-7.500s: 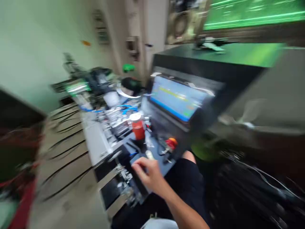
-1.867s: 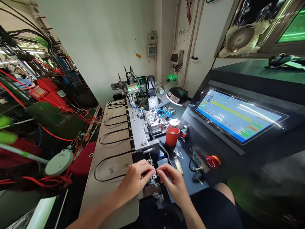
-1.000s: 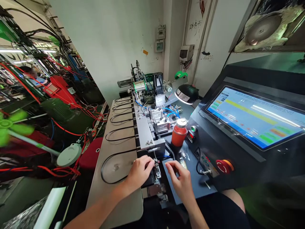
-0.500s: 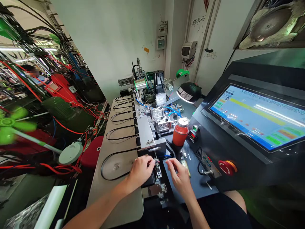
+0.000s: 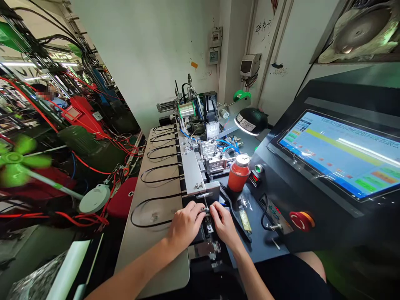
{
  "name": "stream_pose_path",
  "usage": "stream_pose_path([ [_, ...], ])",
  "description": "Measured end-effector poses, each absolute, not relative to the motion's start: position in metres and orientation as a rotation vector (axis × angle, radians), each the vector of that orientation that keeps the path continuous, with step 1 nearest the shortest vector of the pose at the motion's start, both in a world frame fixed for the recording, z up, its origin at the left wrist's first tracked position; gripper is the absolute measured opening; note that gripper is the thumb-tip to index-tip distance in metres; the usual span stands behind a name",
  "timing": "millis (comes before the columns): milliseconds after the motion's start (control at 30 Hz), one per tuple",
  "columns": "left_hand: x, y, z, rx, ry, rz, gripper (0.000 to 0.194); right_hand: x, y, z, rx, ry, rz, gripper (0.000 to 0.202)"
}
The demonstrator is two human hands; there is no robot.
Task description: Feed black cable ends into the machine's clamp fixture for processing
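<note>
My left hand (image 5: 186, 221) is closed at the near end of the machine's track, its thumb and fingertips pinched at a small metal part. Facing it, my right hand (image 5: 223, 221) has curled fingers at the same spot; what it grips is too small to make out. The fingertips of both hands nearly meet over the metal fixture (image 5: 209, 228). A black cable loop (image 5: 146, 201) lies on the beige table (image 5: 156, 266), its ends running toward the track by my left hand. Behind the hands is a metal block (image 5: 212, 188).
A red jar (image 5: 238, 174) with a white lid stands behind my right hand. A black brush-like strip (image 5: 239, 223) and a small yellowish tube (image 5: 245, 220) lie right of it. Further right are a red stop button (image 5: 301, 221) and a touchscreen (image 5: 340, 154). A lamp (image 5: 251, 121) hangs behind.
My right hand has moved left to the fixture, its fingertips now close to those of my left hand. The black strip and yellowish tube show more fully.
</note>
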State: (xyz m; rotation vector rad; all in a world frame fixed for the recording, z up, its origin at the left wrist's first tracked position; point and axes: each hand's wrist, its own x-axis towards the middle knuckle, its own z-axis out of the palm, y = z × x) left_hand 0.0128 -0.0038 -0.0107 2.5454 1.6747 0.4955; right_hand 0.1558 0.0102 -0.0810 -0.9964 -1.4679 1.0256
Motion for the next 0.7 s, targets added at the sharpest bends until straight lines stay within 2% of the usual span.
stream_pose_path([
  [133, 0.007, -0.007, -0.014, 2.932, 1.522, 0.496, 0.027, 0.154, 0.009, -0.083, -0.988, -1.432, 1.035, 0.032],
  [267, 0.01, -0.006, -0.007, 3.207, 1.324, 0.223, 0.027, 0.153, 0.01, -0.085, -1.007, -1.425, 1.027, 0.033],
  [333, 0.01, -0.005, -0.003, 3.166, 1.333, 0.148, 0.028, 0.155, 0.01, -0.085, -1.013, -1.429, 1.027, 0.034],
  [433, 0.005, -0.004, 0.003, 2.893, 1.488, 0.236, 0.023, 0.161, 0.006, -0.081, -1.055, -1.412, 0.972, 0.035],
  [567, -0.003, -0.003, 0.009, 2.609, 1.656, 0.252, 0.011, 0.167, -0.002, -0.068, -1.062, -1.545, 0.741, 0.027],
  [700, -0.006, 0.0, 0.011, 2.588, 1.662, 0.179, 0.012, 0.176, -0.008, -0.063, -1.085, -1.633, 0.566, 0.028],
])
